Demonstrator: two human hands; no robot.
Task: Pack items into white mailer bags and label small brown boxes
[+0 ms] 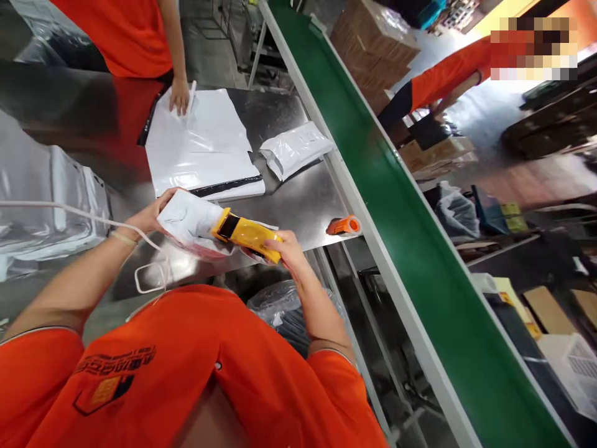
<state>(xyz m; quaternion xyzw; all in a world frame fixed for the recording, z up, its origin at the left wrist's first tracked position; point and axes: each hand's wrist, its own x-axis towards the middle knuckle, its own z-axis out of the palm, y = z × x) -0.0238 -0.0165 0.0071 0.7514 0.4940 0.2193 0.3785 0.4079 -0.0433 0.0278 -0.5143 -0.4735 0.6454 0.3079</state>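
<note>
I can't see the end of the yellow handheld tool behind the right hand, and the top edge cuts off the co-worker across the worktop.

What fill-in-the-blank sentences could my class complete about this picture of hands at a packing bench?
1. The right hand grips a handheld device with a ____ casing.
2. The left hand holds a ____ mailer bag.
3. A co-worker's hand rests on another mailer lying on a ____ bench.
4. Beyond the bench, a conveyor belt shows a ____ surface.

Missing words: yellow; white; steel; green.
</note>
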